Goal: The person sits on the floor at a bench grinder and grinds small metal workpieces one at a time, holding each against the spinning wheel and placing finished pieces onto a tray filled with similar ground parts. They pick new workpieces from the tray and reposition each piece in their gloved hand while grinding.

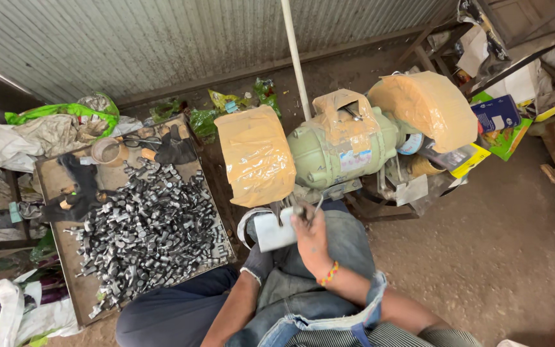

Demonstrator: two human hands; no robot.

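I sit at a green bench grinder (329, 148) whose two wheel guards are wrapped in tan tape. My right hand (311, 238), with a beaded bracelet at the wrist, pinches a small metal part (299, 210) just below the left guard (256, 156). My left hand (258, 256) is in a grey glove and is mostly hidden behind a white flat piece (275, 231) that it holds beside the right hand. Both hands rest over my lap, close to the grinder's front.
A flat tray (56, 177) to my left carries a heap of several small grey metal parts (149, 234), black gloves and a small bowl. Bags and cloth lie at far left. A white pole (295, 58) rises behind the grinder. Boxes and a frame stand at right.
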